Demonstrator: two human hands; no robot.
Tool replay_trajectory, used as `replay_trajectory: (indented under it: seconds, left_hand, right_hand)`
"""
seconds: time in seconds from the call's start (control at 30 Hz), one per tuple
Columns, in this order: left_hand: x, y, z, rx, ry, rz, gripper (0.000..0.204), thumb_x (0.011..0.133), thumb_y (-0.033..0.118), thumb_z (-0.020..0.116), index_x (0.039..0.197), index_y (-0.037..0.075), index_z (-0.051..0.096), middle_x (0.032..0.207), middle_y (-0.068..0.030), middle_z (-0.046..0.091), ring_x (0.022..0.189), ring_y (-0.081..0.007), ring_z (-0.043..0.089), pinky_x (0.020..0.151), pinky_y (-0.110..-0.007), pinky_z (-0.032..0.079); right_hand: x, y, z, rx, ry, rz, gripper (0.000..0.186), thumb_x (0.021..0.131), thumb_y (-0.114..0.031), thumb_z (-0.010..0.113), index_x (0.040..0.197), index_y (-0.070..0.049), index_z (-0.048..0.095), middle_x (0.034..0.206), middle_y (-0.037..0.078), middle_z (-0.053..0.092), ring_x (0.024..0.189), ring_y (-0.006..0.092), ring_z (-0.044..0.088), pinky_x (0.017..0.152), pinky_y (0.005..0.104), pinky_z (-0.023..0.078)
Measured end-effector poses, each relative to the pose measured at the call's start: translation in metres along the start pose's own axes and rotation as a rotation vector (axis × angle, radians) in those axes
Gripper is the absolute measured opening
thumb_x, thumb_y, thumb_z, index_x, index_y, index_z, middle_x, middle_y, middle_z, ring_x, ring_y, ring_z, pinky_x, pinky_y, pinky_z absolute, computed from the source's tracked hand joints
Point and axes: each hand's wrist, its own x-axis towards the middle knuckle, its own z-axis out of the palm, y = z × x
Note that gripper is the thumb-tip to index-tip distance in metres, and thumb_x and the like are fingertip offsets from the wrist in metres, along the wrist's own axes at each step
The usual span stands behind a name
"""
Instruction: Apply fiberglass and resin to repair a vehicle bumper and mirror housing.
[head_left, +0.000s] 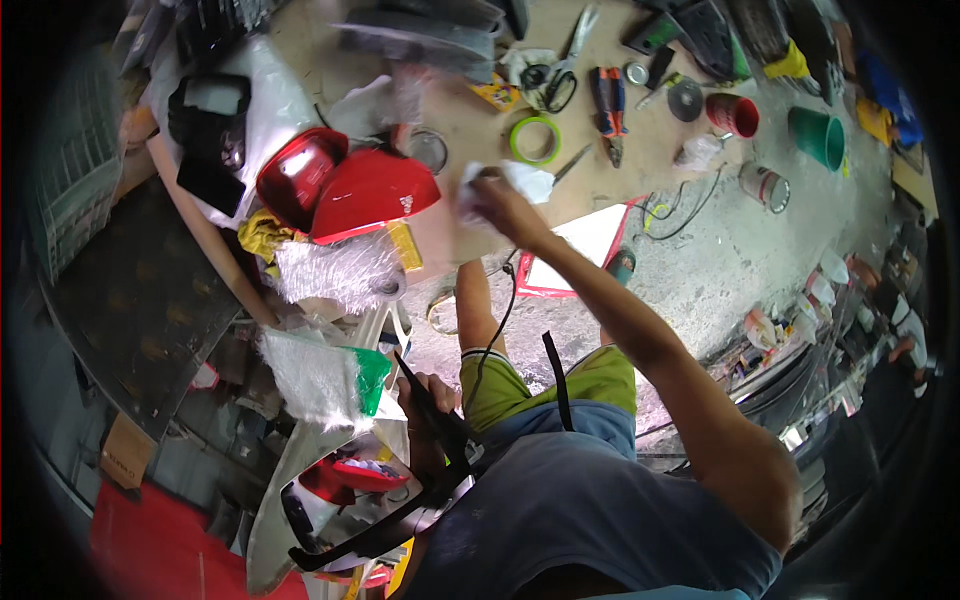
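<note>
My right hand [492,196] reaches over the near edge of the tabletop. Its fingers are closed on a crumpled white cloth or paper [530,180]; which of the two I cannot tell. Down by my left side, my left hand [432,402] grips a long, curved black plastic piece [455,452] with thin, pointed ends. Part of that hand is hidden behind the piece. Near the white wad lie a roll of yellow-green tape [535,140] and a thin blade-like tool [572,165]. To its left rest two glossy red shell-shaped covers [375,195].
Scissors [565,75], pliers [608,105] and a metal ring [428,150] lie on the table [450,245]. A red cup [732,115], a green cup [818,138] and a tin can [765,187] stand to the right. Bubble wrap [335,268] hangs at the left edge; a black cable [512,290] dangles near my legs.
</note>
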Motion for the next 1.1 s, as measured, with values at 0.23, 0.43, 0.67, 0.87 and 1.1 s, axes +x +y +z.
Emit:
replay_trajectory:
  seconds: [0.23, 0.43, 0.67, 0.87, 1.1]
  left_hand:
    - [0.016, -0.024, 0.017, -0.039, -0.07, -0.045, 0.052, 0.096, 0.054, 0.03, 0.068, 0.013, 0.045, 0.064, -0.0123, 0.054, 0.05, -0.0215, 0.046, 0.049, -0.034, 0.038]
    - [0.011, -0.025, 0.021, 0.034, -0.01, -0.077, 0.05, 0.096, 0.052, 0.035, 0.069, 0.011, 0.05, 0.065, -0.0154, 0.056, 0.054, -0.0246, 0.049, 0.05, -0.034, 0.039]
    - [0.015, -0.025, 0.023, 0.074, -0.051, -0.151, 0.051, 0.095, 0.053, 0.037, 0.069, 0.012, 0.051, 0.067, -0.0168, 0.058, 0.054, -0.0245, 0.048, 0.052, -0.035, 0.039]
    - [0.007, -0.024, 0.024, 0.053, -0.102, -0.029, 0.049, 0.095, 0.053, 0.037, 0.072, 0.012, 0.053, 0.069, -0.017, 0.059, 0.06, -0.0246, 0.052, 0.049, -0.034, 0.037]
    - [-0.017, -0.026, 0.03, 0.089, 0.282, 0.084, 0.053, 0.095, 0.054, 0.036, 0.075, 0.009, 0.055, 0.068, -0.0167, 0.057, 0.053, -0.0258, 0.05, 0.049, -0.035, 0.04]
  right_hand:
    - [-0.13, 0.086, 0.008, -0.335, 0.177, 0.348, 0.027, 0.076, -0.002, 0.056, 0.103, -0.004, 0.057, 0.12, 0.017, 0.051, 0.105, 0.0377, 0.054, 0.087, 0.0413, 0.048]
    - [-0.325, 0.126, -0.112, -0.435, 0.14, 1.04, 0.021, 0.079, -0.02, 0.061, 0.087, -0.001, 0.06, 0.093, 0.024, 0.063, 0.087, 0.0405, 0.059, 0.075, 0.0447, 0.047]
    - [-0.207, 0.057, -0.138, -0.433, 0.238, 0.427, 0.021, 0.081, -0.017, 0.063, 0.087, 0.002, 0.057, 0.09, 0.016, 0.058, 0.081, 0.0359, 0.056, 0.072, 0.0409, 0.044]
    - [-0.144, -0.004, -0.092, 0.113, 0.25, 0.465, 0.02, 0.08, -0.005, 0.064, 0.097, 0.002, 0.055, 0.1, 0.016, 0.056, 0.092, 0.0336, 0.057, 0.08, 0.0361, 0.046]
    - [-0.135, -0.02, -0.068, 0.222, 0.178, 0.415, 0.033, 0.086, -0.005, 0.059, 0.118, 0.001, 0.053, 0.118, 0.009, 0.057, 0.103, 0.0202, 0.055, 0.09, 0.028, 0.041]
